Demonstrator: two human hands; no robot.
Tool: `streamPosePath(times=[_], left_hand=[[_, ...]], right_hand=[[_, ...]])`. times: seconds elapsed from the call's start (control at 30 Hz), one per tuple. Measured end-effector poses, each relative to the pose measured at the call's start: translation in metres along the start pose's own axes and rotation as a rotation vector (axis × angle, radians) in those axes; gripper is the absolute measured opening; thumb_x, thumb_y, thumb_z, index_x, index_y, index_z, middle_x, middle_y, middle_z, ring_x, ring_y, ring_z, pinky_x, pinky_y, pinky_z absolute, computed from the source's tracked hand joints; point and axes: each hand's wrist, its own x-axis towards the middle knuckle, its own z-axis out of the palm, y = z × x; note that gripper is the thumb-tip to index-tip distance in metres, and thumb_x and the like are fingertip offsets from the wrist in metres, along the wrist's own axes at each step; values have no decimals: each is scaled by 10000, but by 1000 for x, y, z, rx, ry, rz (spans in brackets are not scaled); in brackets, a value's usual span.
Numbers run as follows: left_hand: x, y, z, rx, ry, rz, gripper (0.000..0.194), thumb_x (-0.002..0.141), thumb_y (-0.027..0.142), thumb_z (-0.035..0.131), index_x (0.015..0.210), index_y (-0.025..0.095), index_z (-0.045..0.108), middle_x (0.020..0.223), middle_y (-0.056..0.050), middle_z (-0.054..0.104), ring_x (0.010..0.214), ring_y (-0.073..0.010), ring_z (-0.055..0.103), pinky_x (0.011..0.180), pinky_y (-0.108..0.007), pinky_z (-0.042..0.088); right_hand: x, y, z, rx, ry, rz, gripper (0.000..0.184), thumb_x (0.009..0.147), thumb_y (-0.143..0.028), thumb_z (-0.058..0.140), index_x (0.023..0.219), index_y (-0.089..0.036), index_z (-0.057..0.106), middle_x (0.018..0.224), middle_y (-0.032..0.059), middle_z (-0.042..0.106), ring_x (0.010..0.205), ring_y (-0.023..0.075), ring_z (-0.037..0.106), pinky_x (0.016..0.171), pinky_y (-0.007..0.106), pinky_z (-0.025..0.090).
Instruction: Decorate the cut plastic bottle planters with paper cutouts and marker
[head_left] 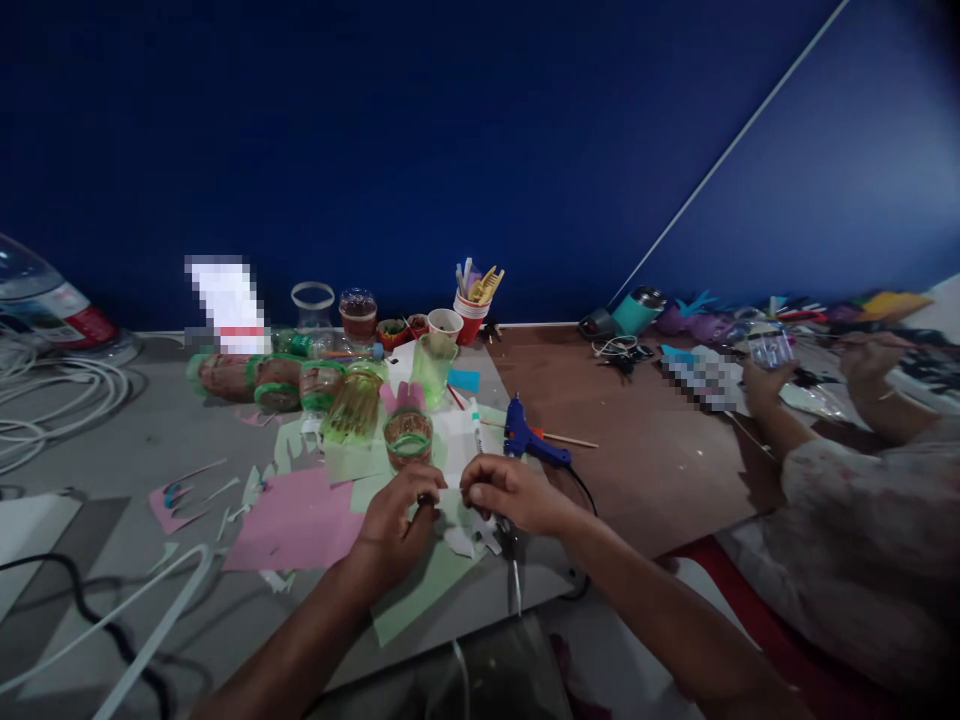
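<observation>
Over the near part of the table, my left hand [401, 515] is closed, with thumb and fingers curled in a pinch. A short gap to its right is my right hand [517, 492], also closed, fingers pressed together. Something small and whitish shows at the fingertips, too small to name. Just beyond my left hand stands a clear cup [408, 440] with a brown and green wrapping and pink paper petals on top. A white marker [477, 428] lies beyond my right hand. White paper scraps [459, 543] and a green paper sheet [420, 590] lie beneath my hands.
A blue glue gun [529, 437] lies right of my hands, its cord trailing nearby. Pink paper [300, 520] lies to the left. Behind are green-banded bottle pieces [277, 384] and a red cup [470, 322] of cutlery. At right, a co-worker's hand [769, 385] holds clear plastic.
</observation>
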Motion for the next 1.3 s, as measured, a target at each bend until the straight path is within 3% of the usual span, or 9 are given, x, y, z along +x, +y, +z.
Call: streamPosePath(times=[0.1, 0.23, 0.37, 0.5, 0.6, 0.77, 0.87, 1.0, 1.3], left_hand=[[3, 2, -2, 67, -10, 53, 120, 817, 117, 462, 748, 208, 498, 810, -52, 648, 756, -151, 620, 687, -283, 486], [3, 4, -2, 95, -40, 107, 134, 826, 112, 456, 747, 209, 506, 838, -62, 645, 786, -151, 621, 700, -277, 482], [0, 3, 0, -33, -25, -147, 108, 845, 141, 420, 843, 204, 508, 761, -27, 609, 673, -141, 593, 652, -278, 468], [2, 4, 1, -314, -39, -420, 159, 882, 227, 395, 1017, 185, 467, 692, 6, 586, 587, -133, 565, 597, -277, 456], [6, 6, 2, -382, -42, -495, 189, 836, 267, 478, 1002, 179, 490, 757, -7, 604, 569, -121, 561, 575, -270, 457], [10, 8, 4, -194, -116, -547, 65, 765, 234, 524, 774, 184, 564, 567, 32, 546, 530, -121, 535, 521, -232, 420], [9, 9, 4, -179, -126, -542, 79, 757, 239, 528, 786, 183, 575, 581, 25, 564, 526, -124, 541, 516, -232, 424], [9, 10, 4, -161, -149, -514, 89, 764, 256, 526, 777, 185, 577, 600, 21, 562, 532, -125, 535, 511, -228, 420], [6, 5, 4, -106, -186, -519, 100, 784, 250, 522, 814, 185, 591, 654, 12, 593, 565, -126, 541, 534, -226, 419]], right_hand=[[1, -2, 9, 56, -68, 24, 364, 793, -535, 551, 806, -171, 546, 670, -15, 533, 551, 79, 479, 536, 203, 401], [7, -6, 17, 116, 21, 55, 330, 773, -491, 580, 715, -169, 533, 593, -33, 515, 475, 58, 411, 471, 185, 356], [12, -10, 12, 22, 118, 61, 233, 762, -381, 599, 699, -165, 537, 567, -40, 509, 466, 55, 375, 448, 175, 308], [12, -13, 5, -174, 111, 22, 117, 767, -239, 549, 684, -157, 542, 538, -59, 434, 475, 56, 330, 456, 174, 273], [13, -13, 4, -280, 102, -9, 84, 759, -187, 523, 689, -153, 555, 547, -62, 415, 499, 60, 338, 482, 175, 281], [19, -11, -10, -376, 57, -86, 96, 774, -215, 531, 766, -152, 602, 654, -26, 543, 596, 85, 463, 572, 188, 364], [27, -3, -34, -432, 279, -140, 139, 798, -248, 505, 806, -155, 608, 740, 2, 607, 683, 114, 535, 653, 215, 405], [36, 13, -61, -602, 538, -46, 168, 796, -282, 510, 820, -164, 628, 730, 11, 635, 660, 131, 556, 619, 226, 389], [9, 14, -71, -698, 551, 19, 165, 809, -267, 523, 885, -175, 636, 758, 18, 652, 686, 148, 589, 639, 239, 395]])
